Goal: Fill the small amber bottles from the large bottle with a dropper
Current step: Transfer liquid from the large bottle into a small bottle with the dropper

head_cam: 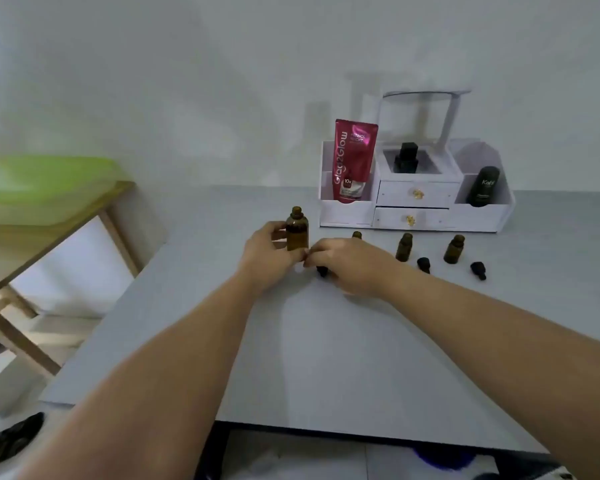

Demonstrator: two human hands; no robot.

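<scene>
My left hand (pixel 269 249) grasps the large bottle (pixel 297 233), upright, uncapped, toward the table's (pixel 326 358) far edge | my right hand (pixel 343 263) pinches a black dropper (pixel 322 271) beside it | small amber bottles (pixel 404 247) stand open further right.

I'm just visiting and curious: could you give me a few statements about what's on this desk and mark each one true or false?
1. The left hand holds the large amber bottle upright. True.
2. That bottle has its cap on. False: its neck is open.
3. The right hand rests on the grey table, over a black dropper cap. True.
4. The red pouch lies flat on the table. False: it stands in the white organizer.
5. Two small amber bottles right of the hands stand uncapped. True.
</scene>
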